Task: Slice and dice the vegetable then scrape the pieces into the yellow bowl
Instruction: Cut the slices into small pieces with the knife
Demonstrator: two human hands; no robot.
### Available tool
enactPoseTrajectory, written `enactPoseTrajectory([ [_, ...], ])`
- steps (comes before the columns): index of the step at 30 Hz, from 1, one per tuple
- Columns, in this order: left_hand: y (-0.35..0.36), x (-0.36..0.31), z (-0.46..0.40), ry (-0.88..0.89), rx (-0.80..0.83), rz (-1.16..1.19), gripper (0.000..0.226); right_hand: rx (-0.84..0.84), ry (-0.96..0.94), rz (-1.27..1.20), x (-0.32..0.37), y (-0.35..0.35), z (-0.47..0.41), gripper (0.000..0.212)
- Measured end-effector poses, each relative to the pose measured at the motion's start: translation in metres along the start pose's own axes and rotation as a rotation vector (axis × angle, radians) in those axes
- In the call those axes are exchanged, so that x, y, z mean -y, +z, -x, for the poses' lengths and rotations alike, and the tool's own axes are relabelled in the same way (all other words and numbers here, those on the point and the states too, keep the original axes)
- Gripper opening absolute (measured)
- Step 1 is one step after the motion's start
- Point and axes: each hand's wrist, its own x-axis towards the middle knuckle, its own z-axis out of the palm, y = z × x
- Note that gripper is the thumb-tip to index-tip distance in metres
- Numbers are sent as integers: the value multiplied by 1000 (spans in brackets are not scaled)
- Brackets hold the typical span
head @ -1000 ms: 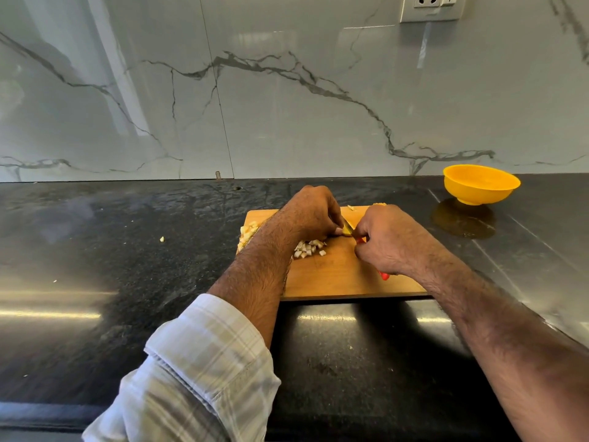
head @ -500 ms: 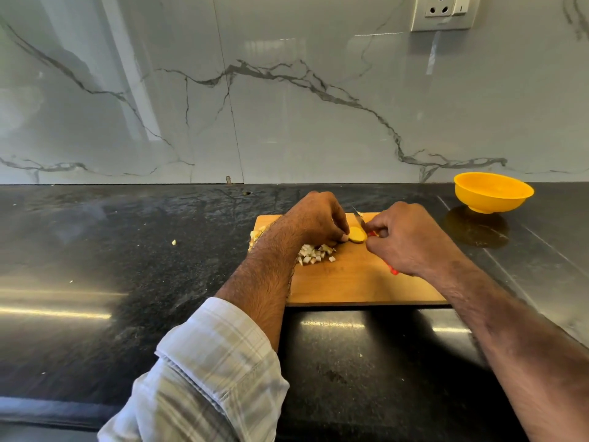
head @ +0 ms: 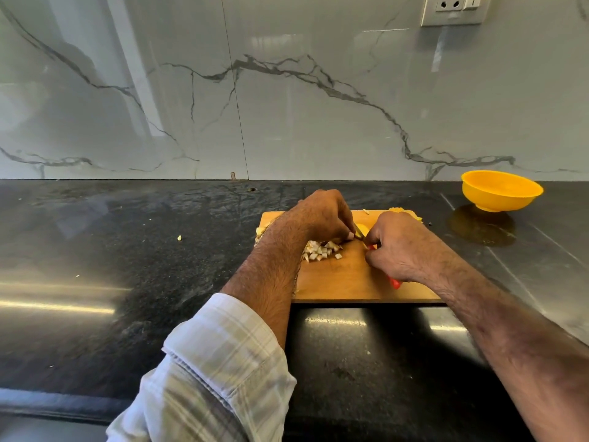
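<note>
**Dicing under way, fingertips close to the blade**

While the vegetable slice (head: 361,227) is being held against the wooden cutting board (head: 347,282), the main risk is judged to be a nick to the left fingertips, since they are curled right beside the knife blade (head: 358,232) with almost no gap between them. A slip could be caused by the small, thin slice sliding on the board, or by the blade being pressed down at an angle. Diced pieces (head: 322,250) could also be scattered off the board by the left forearm lying over them; a few stray bits are already seen on the dark tabletop (head: 127,250).

The left hand (head: 322,215) is curled, its fingertips pressed down on the near edge of the pale yellow slice; how much of the slice is covered cannot be told. The right hand (head: 398,247) is closed tightly round the red knife handle (head: 395,283), only the end of which shows below the palm, while a short part of the blade shows between the two hands.

The yellow bowl (head: 500,190) stands well apart on the tabletop, to the right and beyond the board, and nothing can be seen inside it. More cut vegetable lies at the board's far edge.
</note>
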Motion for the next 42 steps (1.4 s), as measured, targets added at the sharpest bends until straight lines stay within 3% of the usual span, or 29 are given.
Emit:
enactPoseTrajectory([
  [7,-2,1,2,-10,-12,26,8,-80,-38,-79,-7,7,0,32],
  [11,5,0,-1,17,-65,-27,25,-218,-7,-260,-25,-6,7,24],
  [15,11,-5,-5,85,16,-54,44,-121,36,-223,-34,-14,4,18],
  [27,7,-12,-2,87,-26,-309,31,-8,-4,-63,-39,-13,-2,31],
  [32,10,-9,-4,50,-77,-180,32,-23,-47,-9,-32,-4,-3,18],
  [42,10,-7,-3,23,-70,-120,39,-70,-67,-76,-32,-7,-1,32],
])
